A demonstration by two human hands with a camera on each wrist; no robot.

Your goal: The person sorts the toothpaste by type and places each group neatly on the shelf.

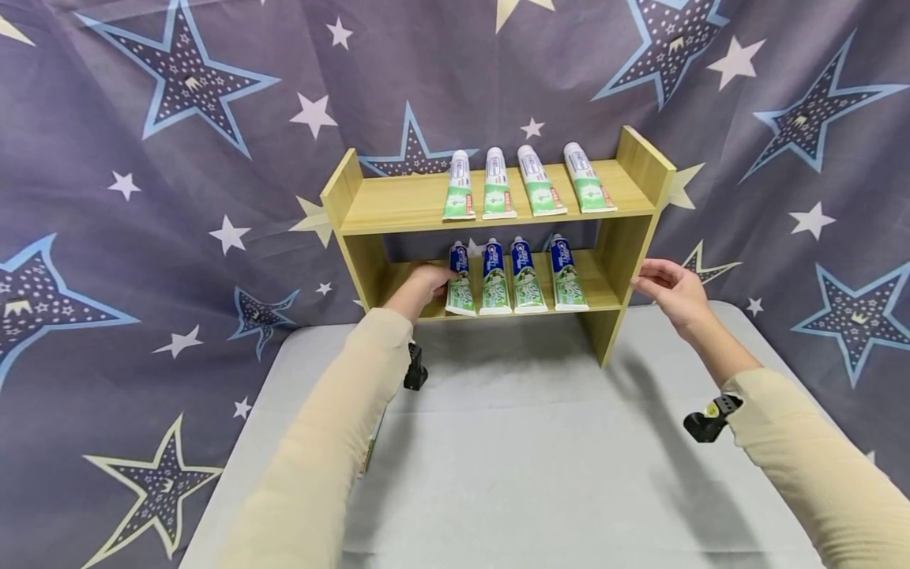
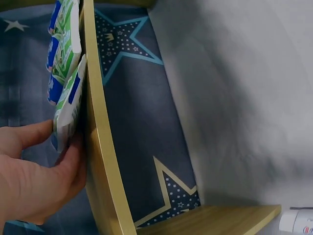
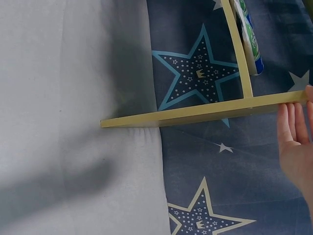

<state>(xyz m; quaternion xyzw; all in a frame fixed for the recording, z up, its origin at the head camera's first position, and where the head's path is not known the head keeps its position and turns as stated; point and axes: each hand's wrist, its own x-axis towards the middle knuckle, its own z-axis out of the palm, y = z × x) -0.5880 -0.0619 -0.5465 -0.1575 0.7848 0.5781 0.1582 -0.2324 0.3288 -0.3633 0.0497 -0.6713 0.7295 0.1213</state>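
My left hand [image 1: 429,280] reaches into the lower level of a wooden shelf [image 1: 398,229]. Its thumb and fingers pinch the edge of the leftmost blue-and-green toothpaste tube [image 2: 69,105], which lies at the end of a row of similar tubes [image 1: 528,280]. In the head view this tube [image 1: 460,284] points cap-end back, partly covered by my fingertips. On the other side, my right hand [image 1: 675,292] touches the shelf's right side panel [image 3: 195,113], its fingers fairly straight against the outer face.
Several white-and-green toothpaste tubes [image 1: 499,186] line the top level, leaving bare wood at its left. Another tube [image 1: 368,450] lies on the grey-white table [image 1: 540,458], mostly hidden by my left sleeve. A star-patterned curtain [image 1: 235,197] hangs behind and beside the shelf.
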